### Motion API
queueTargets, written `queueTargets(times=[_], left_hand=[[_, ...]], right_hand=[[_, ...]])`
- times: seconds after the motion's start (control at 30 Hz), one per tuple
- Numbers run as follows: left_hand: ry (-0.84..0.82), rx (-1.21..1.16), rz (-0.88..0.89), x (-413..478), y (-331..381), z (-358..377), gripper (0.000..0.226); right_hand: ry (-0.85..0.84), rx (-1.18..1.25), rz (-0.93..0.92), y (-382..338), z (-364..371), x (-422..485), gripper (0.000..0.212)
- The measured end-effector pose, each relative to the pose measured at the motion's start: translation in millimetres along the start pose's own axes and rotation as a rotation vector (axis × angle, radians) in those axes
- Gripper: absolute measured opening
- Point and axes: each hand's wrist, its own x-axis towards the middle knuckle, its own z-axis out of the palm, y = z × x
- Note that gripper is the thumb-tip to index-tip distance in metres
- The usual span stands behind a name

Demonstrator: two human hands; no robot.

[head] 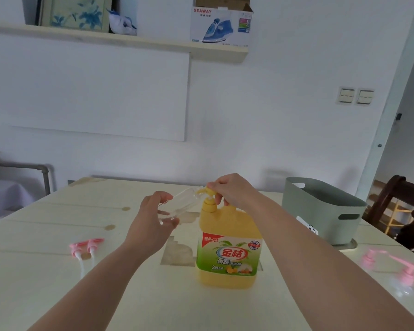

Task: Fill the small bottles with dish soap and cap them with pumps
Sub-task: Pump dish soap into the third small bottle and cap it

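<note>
Holding small bottle (181, 204) at soap pump (209, 201)

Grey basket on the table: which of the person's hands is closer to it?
Right. The right hand holds the pump of the yellow jug, just left of the basket. The left hand, holding a small clear bottle, is farther left still.

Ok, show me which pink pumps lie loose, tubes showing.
The left pumps: lying flat side by side, white tubes bare. The right pumps stand upright, tubes unseen.
</note>
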Motion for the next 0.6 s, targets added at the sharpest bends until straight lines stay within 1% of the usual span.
queueTargets(times=[0.07,0.23,0.43,0.6], left_hand=[[-0.009,0.008,0.002,-0.7,0.6,-0.2,0.041],[-0.012,0.007,-0.012,1.8,3.6,-0.2,0.041],[-0.008,0.001,0.000,3.4,1.9,0.4,0.041],[-0.005,-0.014,-0.021,3.9,0.7,1.4,0.040]], right_hand=[[0.010,-0.024,-0.002,2.5,1.8,-1.1,0.028],[0.005,0.072,-0.006,2.3,-1.3,-1.5,0.036],[0.021,0.076,-0.015,3.1,-0.9,2.2,0.027],[0.030,0.058,-0.011,3.0,-0.3,5.0,0.028]])
